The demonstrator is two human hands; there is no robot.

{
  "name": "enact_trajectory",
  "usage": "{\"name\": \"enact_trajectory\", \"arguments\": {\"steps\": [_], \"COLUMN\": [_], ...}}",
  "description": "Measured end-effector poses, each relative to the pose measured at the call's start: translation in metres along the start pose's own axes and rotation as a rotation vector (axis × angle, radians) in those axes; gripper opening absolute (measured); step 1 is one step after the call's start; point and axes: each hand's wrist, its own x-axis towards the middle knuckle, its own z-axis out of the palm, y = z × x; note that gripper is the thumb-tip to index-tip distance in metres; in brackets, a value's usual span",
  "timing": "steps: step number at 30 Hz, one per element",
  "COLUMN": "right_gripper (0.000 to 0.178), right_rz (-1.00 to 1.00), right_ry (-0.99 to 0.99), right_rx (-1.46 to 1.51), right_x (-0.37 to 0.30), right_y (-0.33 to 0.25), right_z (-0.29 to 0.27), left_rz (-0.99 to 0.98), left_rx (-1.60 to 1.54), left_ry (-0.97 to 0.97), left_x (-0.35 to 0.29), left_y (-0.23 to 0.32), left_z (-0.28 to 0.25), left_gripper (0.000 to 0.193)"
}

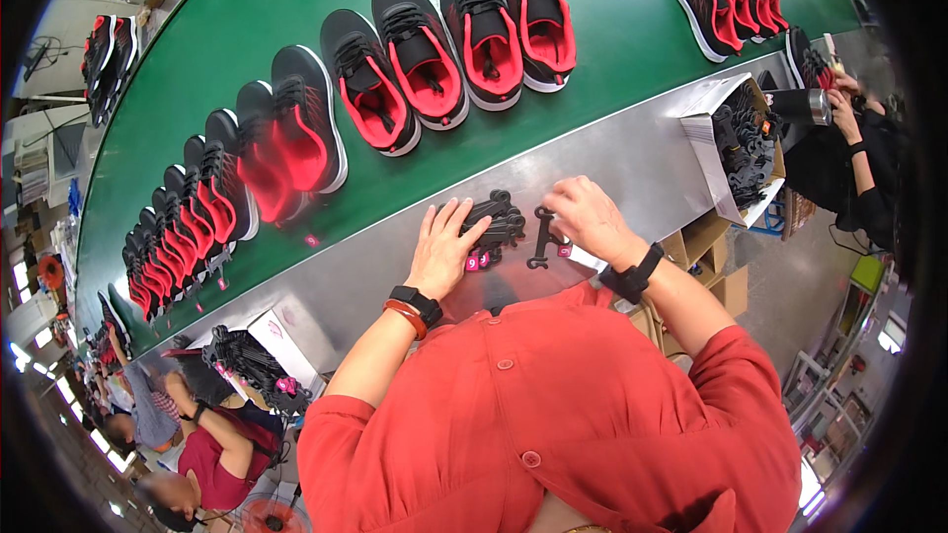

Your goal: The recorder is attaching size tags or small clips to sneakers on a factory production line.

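My left hand point(444, 245) lies with its fingers stretched out against a small pile of black plastic shoe hangers point(500, 219), some bearing pink round stickers. Beside it, my right hand point(591, 221) is closed, thumb and fingers pinching a single black shoe hanger point(542, 239). That hanger is upright in the picture, with a hook-like end toward me. A pink tag point(564, 251) shows just below my right fingers. Both hands are over the metal ledge in front of my red shirt, and the fingertips of the right one are partly hidden.
Black-and-red sneakers point(430, 59) stand in rows along the green belt point(612, 30) beyond the ledge point(612, 153). At the right is a white box point(703, 153) of black hangers beside a dark bottle point(802, 107); another box point(286, 341) is at the left. Co-workers sit on both sides.
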Motion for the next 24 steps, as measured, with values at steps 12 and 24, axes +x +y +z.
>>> {"name": "enact_trajectory", "arguments": {"steps": [12, 24], "right_gripper": [0.049, 0.025], "right_rz": [0.007, 0.264], "right_ry": [-0.074, -0.049], "right_rx": [-0.114, 0.18], "right_x": [0.021, 0.098], "right_y": [0.058, 0.037], "right_z": [-0.007, 0.009], "left_rz": [0.048, -0.147], "left_rx": [0.014, -0.174], "left_ry": [-0.121, 0.341], "left_x": [-0.004, 0.005], "left_y": [0.001, -0.04], "left_z": [-0.008, -0.035], "left_gripper": [0.059, 0.053]}}
